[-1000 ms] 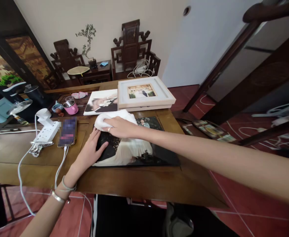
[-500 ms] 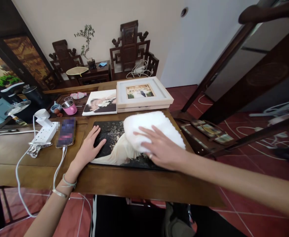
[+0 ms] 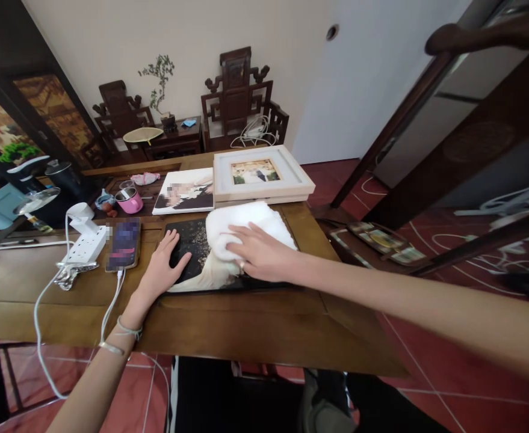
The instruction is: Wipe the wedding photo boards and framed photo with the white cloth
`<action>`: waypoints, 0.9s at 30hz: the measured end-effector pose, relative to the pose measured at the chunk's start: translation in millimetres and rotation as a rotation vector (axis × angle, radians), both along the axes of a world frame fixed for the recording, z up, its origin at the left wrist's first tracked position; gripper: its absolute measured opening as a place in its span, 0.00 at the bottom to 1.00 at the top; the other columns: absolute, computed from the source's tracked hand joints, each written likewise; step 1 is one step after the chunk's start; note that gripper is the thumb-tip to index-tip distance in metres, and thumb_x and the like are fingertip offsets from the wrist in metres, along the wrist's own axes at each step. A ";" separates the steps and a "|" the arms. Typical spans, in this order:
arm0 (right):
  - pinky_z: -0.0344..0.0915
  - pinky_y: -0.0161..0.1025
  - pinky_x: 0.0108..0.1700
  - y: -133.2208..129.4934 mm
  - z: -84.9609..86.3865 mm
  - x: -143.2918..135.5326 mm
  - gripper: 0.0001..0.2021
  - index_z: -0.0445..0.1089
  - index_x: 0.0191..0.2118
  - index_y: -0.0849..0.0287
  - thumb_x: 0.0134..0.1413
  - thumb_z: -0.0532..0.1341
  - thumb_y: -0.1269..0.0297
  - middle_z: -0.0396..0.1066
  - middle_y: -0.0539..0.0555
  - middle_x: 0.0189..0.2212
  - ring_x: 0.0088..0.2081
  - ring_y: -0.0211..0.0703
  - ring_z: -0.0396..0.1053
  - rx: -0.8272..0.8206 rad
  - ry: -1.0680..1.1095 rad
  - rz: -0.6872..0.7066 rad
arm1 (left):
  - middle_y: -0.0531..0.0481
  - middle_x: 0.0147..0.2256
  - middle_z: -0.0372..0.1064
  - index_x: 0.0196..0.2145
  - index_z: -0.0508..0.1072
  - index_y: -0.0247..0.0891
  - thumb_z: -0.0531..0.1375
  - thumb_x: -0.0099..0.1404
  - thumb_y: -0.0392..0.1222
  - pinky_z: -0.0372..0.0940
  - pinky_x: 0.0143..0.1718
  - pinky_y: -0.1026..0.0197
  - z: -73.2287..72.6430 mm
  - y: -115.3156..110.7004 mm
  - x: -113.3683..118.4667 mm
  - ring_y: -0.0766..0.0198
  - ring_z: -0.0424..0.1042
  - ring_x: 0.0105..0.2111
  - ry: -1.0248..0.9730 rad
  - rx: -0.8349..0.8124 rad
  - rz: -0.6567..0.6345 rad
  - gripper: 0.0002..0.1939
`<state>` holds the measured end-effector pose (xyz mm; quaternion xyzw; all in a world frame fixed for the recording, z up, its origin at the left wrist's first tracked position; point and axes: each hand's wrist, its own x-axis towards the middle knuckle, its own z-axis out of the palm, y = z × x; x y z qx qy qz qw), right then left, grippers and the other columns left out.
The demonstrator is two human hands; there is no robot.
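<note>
Head view: on the worktop (image 3: 246,325), the photo panel (image 3: 195,243) lies beneath both hands, best steadied lightly by the left hand (image 3: 161,267), opened flat on its edge. Under the right hand (image 3: 264,255), fingers spread and partly bent, the cloth (image 3: 246,218) should be pressed evenly. Beyond, a framed picture (image 3: 291,171) is seen.

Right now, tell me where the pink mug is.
In the head view, the pink mug stands toward the table's left side, just beyond the phone, between the small blue pot and the white-edged photo print.
</note>
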<state>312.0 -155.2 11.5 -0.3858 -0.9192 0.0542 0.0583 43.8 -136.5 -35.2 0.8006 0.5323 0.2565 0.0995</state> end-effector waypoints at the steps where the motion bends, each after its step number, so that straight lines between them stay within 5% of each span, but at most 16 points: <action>1: 0.50 0.62 0.58 9.8 1.2 -3.8 0.17 0.67 0.51 0.63 0.55 0.54 0.72 0.59 0.68 0.59 0.64 0.61 0.49 0.002 -0.009 -0.013 | 0.32 0.62 0.55 0.59 0.62 0.25 0.55 0.65 0.54 0.48 0.64 0.48 0.5 0.9 -0.4 0.50 0.51 0.65 0.003 -0.003 -0.004 0.33; 9: 0.57 0.57 0.52 48.2 8.2 -25.1 0.16 0.66 0.51 0.64 0.60 0.51 0.69 0.67 0.69 0.50 0.56 0.61 0.59 0.018 -0.024 -0.081 | 0.35 0.62 0.56 0.59 0.63 0.29 0.55 0.64 0.54 0.49 0.64 0.45 5.1 1.2 -2.2 0.50 0.51 0.64 0.005 -0.002 -0.039 0.32; 12: 0.55 0.60 0.55 29.8 8.3 -26.0 0.17 0.66 0.52 0.64 0.59 0.51 0.70 0.65 0.69 0.53 0.59 0.62 0.56 -0.003 -0.028 -0.092 | 0.36 0.62 0.57 0.59 0.64 0.31 0.55 0.64 0.54 0.49 0.64 0.45 5.1 0.4 -1.0 0.50 0.51 0.64 0.007 -0.002 -0.045 0.31; 16: 0.44 0.67 0.60 -28.1 4.0 -27.1 0.22 0.67 0.53 0.59 0.51 0.55 0.74 0.54 0.64 0.63 0.65 0.64 0.43 -0.081 -0.016 -0.056 | 0.38 0.61 0.58 0.58 0.65 0.34 0.56 0.64 0.53 0.51 0.63 0.44 4.9 -2.1 3.4 0.50 0.52 0.64 -0.003 -0.005 -0.063 0.30; 21: 0.43 0.71 0.59 -89.6 3.0 -28.5 0.18 0.72 0.48 0.55 0.49 0.61 0.67 0.52 0.64 0.64 0.65 0.70 0.42 -0.149 -0.023 0.125 | 0.38 0.61 0.58 0.58 0.64 0.32 0.56 0.64 0.51 0.51 0.63 0.45 4.3 -5.0 6.9 0.50 0.52 0.64 -0.015 -0.002 -0.079 0.29; 24: 0.44 0.70 0.59 -84.8 5.3 -27.6 0.18 0.71 0.49 0.55 0.49 0.60 0.68 0.52 0.64 0.64 0.65 0.68 0.43 -0.156 -0.034 0.138 | 0.36 0.61 0.57 0.58 0.64 0.30 0.56 0.63 0.51 0.50 0.64 0.46 3.9 -5.6 7.2 0.51 0.51 0.64 -0.014 -0.002 -0.080 0.30; 27: 0.44 0.68 0.60 -50.3 6.3 -24.5 0.21 0.69 0.52 0.58 0.50 0.58 0.72 0.53 0.64 0.64 0.65 0.65 0.44 -0.122 -0.049 0.059 | 0.36 0.61 0.58 0.58 0.64 0.31 0.57 0.63 0.52 0.50 0.63 0.44 4.0 -6.4 7.6 0.50 0.52 0.64 -0.022 -0.014 -0.071 0.30</action>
